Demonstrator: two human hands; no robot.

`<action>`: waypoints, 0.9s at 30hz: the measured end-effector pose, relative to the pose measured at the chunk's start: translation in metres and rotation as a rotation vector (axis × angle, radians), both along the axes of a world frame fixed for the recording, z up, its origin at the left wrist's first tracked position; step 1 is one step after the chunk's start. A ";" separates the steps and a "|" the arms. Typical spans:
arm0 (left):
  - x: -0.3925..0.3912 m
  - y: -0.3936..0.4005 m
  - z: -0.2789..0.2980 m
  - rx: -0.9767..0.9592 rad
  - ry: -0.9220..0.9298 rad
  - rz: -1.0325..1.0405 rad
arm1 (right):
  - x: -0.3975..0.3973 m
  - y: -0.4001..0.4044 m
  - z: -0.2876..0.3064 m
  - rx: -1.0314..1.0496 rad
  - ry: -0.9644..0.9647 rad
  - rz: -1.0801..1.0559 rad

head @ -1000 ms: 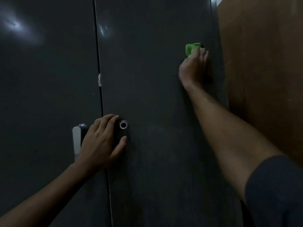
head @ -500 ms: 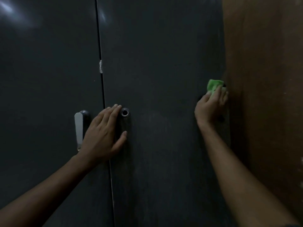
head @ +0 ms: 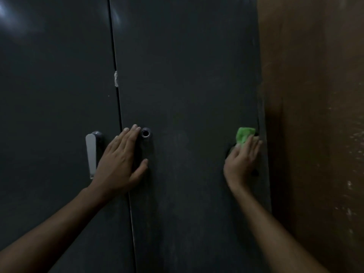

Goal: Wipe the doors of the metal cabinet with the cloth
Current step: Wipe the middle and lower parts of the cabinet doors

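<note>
Cabinet doors fill most of the head view: a left door (head: 55,115) and a right door (head: 187,95), both dark grey metal, are divided by a narrow vertical seam. A green cloth (head: 244,134) is pressed against the right door close to its right edge, under the fingers (head: 251,143) of the right hand (head: 241,164). Only a bunched part of the cloth is seen, beyond the fingertips; the rest is hidden beneath the palm. The right fingers are held together and laid nearly flat over the cloth, pinning it to the metal rather than being curled around it. Just past the little-finger side of this hand, the door's edge is met by a brown wall (head: 315,134).

The left hand (head: 120,166) is laid flat across the seam, with its fingers (head: 130,134) extended and slightly spread and nothing gripped; the thumb is splayed onto the right door. A round keyhole (head: 146,133) is seen just beside the left fingertips, on the thumb side. A silver lever handle (head: 91,154) hangs upright on the left door, just beyond the little-finger side of the hand. A small pale scrap (head: 116,78) is stuck on the seam, well above the left fingertips. Faint dusty streaks are visible on the right door between the two hands.
</note>
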State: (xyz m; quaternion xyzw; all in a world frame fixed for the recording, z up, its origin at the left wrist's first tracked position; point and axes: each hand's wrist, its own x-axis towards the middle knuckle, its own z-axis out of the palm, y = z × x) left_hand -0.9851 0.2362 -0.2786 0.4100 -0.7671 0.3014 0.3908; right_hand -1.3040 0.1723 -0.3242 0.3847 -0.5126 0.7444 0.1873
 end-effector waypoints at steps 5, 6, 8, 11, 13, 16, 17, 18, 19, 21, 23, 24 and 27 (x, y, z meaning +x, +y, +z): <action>-0.004 0.004 0.002 -0.005 0.007 0.003 | -0.023 -0.006 0.041 0.054 0.567 -0.054; -0.003 0.003 0.002 -0.008 0.008 0.002 | -0.042 -0.009 0.064 0.063 0.513 -0.076; 0.000 0.003 0.001 -0.003 0.007 -0.001 | -0.076 -0.015 0.080 0.060 0.214 -0.058; -0.002 -0.001 -0.004 -0.006 0.004 -0.003 | -0.068 -0.011 0.018 0.092 -0.041 -0.011; -0.005 -0.004 -0.005 -0.006 0.004 -0.012 | -0.052 -0.005 -0.024 0.105 -0.018 -0.002; -0.003 -0.007 -0.004 -0.020 0.008 -0.016 | -0.052 -0.012 0.024 0.070 -0.008 0.006; -0.002 -0.008 -0.004 -0.027 0.011 -0.015 | -0.052 -0.015 0.056 0.055 0.018 0.016; 0.000 -0.008 -0.004 -0.030 0.011 -0.014 | -0.051 -0.018 0.086 0.046 0.065 0.011; 0.002 -0.009 -0.005 -0.031 0.008 -0.012 | -0.051 -0.020 0.108 0.035 0.126 -0.003; 0.003 -0.008 -0.007 -0.034 -0.001 -0.003 | -0.056 -0.024 0.113 0.019 0.239 -0.020; 0.004 -0.007 -0.010 -0.037 -0.012 0.006 | -0.063 -0.021 0.067 -0.005 0.239 -0.025; 0.003 -0.006 -0.012 -0.039 -0.017 0.008 | -0.063 -0.017 0.032 0.005 0.169 -0.015; -0.001 -0.004 -0.019 -0.037 -0.011 0.011 | -0.047 -0.004 -0.054 0.087 -0.057 0.007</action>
